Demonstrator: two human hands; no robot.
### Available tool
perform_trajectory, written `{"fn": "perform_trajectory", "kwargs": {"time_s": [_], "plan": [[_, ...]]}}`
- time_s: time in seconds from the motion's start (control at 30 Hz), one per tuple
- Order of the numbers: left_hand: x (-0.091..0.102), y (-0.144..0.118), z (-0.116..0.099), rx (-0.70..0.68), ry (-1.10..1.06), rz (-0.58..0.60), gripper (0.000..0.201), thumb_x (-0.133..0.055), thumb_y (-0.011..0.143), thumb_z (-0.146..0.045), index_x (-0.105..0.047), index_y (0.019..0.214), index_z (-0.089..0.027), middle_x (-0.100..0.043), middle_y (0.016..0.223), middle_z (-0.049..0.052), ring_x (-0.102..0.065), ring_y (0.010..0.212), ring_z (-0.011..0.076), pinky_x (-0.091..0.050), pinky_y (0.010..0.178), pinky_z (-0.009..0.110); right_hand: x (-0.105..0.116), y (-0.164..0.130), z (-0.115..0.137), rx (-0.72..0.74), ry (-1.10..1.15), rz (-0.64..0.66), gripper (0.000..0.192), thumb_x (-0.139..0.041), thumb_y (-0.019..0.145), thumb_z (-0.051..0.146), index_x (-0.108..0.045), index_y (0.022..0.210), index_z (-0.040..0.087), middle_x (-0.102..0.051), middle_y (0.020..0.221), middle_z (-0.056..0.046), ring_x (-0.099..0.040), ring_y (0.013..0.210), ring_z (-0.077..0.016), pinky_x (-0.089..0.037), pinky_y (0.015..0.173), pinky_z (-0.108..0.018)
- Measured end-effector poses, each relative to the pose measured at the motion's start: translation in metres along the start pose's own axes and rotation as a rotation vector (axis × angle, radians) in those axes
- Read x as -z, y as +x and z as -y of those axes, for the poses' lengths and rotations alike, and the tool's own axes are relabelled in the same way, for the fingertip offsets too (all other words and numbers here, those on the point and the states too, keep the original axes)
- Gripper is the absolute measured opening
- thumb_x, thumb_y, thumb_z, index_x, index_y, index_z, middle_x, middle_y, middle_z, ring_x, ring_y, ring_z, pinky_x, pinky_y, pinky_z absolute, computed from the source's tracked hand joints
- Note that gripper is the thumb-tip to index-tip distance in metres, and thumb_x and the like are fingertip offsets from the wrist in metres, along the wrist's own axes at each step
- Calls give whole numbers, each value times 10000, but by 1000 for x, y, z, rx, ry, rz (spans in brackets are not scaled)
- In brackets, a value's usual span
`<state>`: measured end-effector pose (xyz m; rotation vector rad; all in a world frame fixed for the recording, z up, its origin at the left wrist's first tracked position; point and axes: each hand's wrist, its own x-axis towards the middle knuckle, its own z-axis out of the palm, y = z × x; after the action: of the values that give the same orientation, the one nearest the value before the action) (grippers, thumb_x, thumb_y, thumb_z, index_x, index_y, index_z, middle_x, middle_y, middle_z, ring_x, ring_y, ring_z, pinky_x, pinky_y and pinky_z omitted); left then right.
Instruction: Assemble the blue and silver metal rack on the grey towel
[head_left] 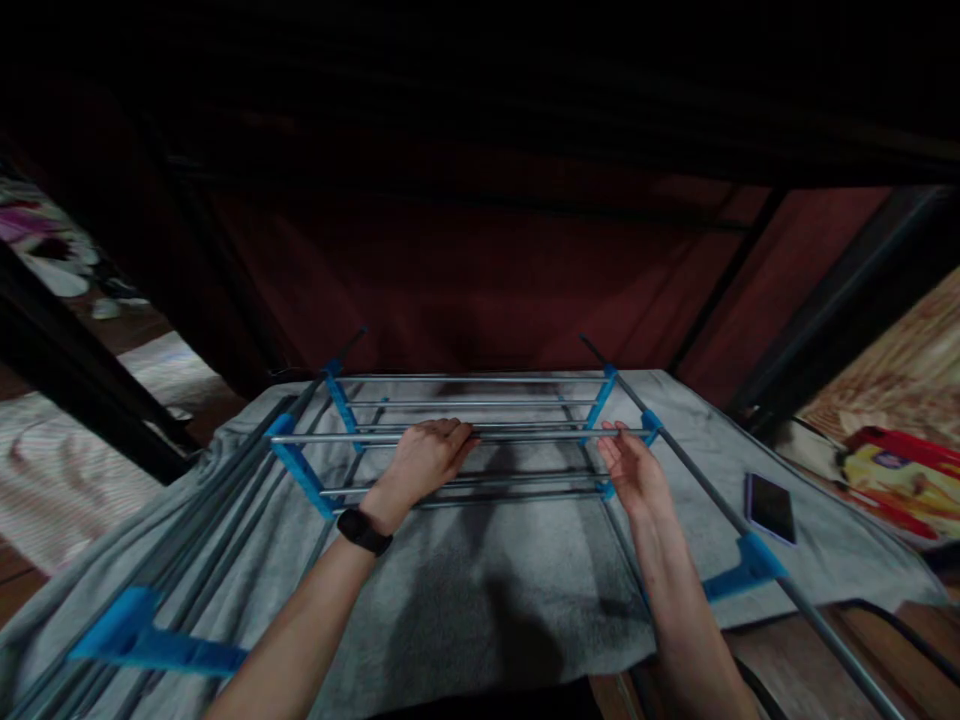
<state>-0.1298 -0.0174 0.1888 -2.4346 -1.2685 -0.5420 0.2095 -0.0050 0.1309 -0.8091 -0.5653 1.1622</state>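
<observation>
A rack frame of grey metal rods and blue plastic connectors lies in front of me. My left hand [433, 452], a black band on its wrist, is closed over the upper crosswise metal rod [532, 435] near its middle. Close to that rod's right end, my right hand [631, 468] has its fingers curled around it, beside a blue connector [652, 428]. Another blue connector [296, 470] meets the rod at the left. Farther back, more crosswise rods [472, 404] run between two blue connectors. My fingers partly cover the gripped rod.
A grey cloth [450, 620] lies under the frame. Several loose rods [217, 520] lie along the left. A phone [770, 507] rests on the cloth at right, with a red and yellow package [900, 480] beyond. Dark posts and a reddish curtain [480, 280] enclose the space.
</observation>
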Motion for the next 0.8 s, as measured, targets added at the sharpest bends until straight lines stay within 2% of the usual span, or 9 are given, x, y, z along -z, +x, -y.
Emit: {"fn": "perform_trajectory", "kwargs": {"time_s": [0.13,0.27,0.4,0.53,0.67,0.8], "plan": [[6,2,-1,10,-12,14,333,-391,1024,-394,-654,995,-191,-685,830,57,-647,774,207,-443,685,318,-5,3,-3,30,14,2,185,-826,723,300,-666,793,237,-743,934,15,-697,816,-110,-594,825,-248],[9,-1,1,38,8,32,344,-381,1023,-405,-659,1047,-204,-698,858,64,-661,786,207,-440,663,304,-6,3,-7,-7,63,6,221,-853,708,284,-641,733,227,-751,928,11,-692,773,-102,-607,788,-236],[13,-2,5,60,31,108,346,-365,1024,-414,-654,1063,-228,-706,861,51,-670,757,204,-405,594,286,-7,1,-8,-44,70,19,225,-852,713,268,-633,732,223,-752,908,2,-691,727,-112,-624,766,-262],[16,-2,4,56,35,131,348,-359,1025,-405,-648,1036,-211,-711,861,56,-682,797,213,-415,622,288,-4,-1,-12,-41,79,25,184,-833,736,266,-656,746,220,-753,905,0,-693,726,-107,-621,761,-240],[12,-6,-3,72,28,138,340,-369,1021,-402,-653,1015,-215,-721,878,52,-689,791,216,-420,630,286,5,-6,-20,-80,65,2,152,-826,737,254,-681,761,216,-758,884,-6,-692,715,-108,-620,760,-232],[-1,-14,-13,71,7,157,339,-373,1021,-394,-658,971,-218,-725,851,51,-697,761,226,-426,624,298,17,-13,-25,-105,80,-8,134,-824,731,234,-700,779,218,-759,883,-5,-690,726,-114,-622,753,-235]]}}
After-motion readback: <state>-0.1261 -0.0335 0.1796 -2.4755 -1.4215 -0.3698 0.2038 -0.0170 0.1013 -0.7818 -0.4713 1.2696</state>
